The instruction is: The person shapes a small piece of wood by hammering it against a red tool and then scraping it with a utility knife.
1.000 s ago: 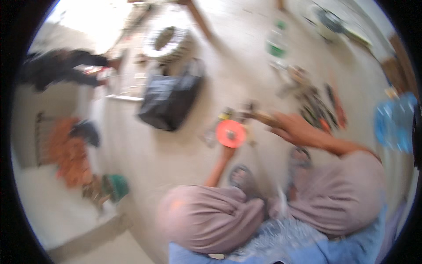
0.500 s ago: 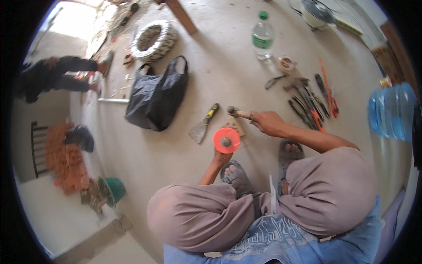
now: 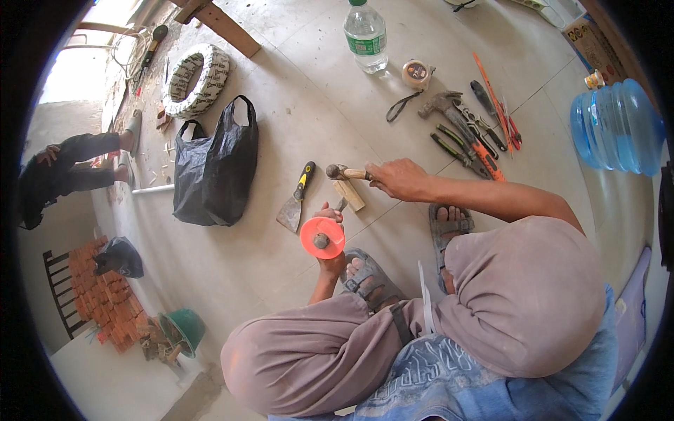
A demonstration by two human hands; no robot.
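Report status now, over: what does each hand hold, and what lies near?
Left hand around chisel with orange disc. Right hand gripping wood-handled hammer, apart from chisel. Scraper and wood block close by.

Scraper point(image 3: 295, 203) left of held hammer point(image 3: 348, 172), bag point(image 3: 214, 172) farther left

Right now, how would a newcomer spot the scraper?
Start at the black plastic bag on the floor. Between it and the left hand, which grips an orange-guarded tool, lies the scraper. Unlike the wooden-handled hammer in the right hand, it has a broad, flat blade and a black-and-yellow handle.
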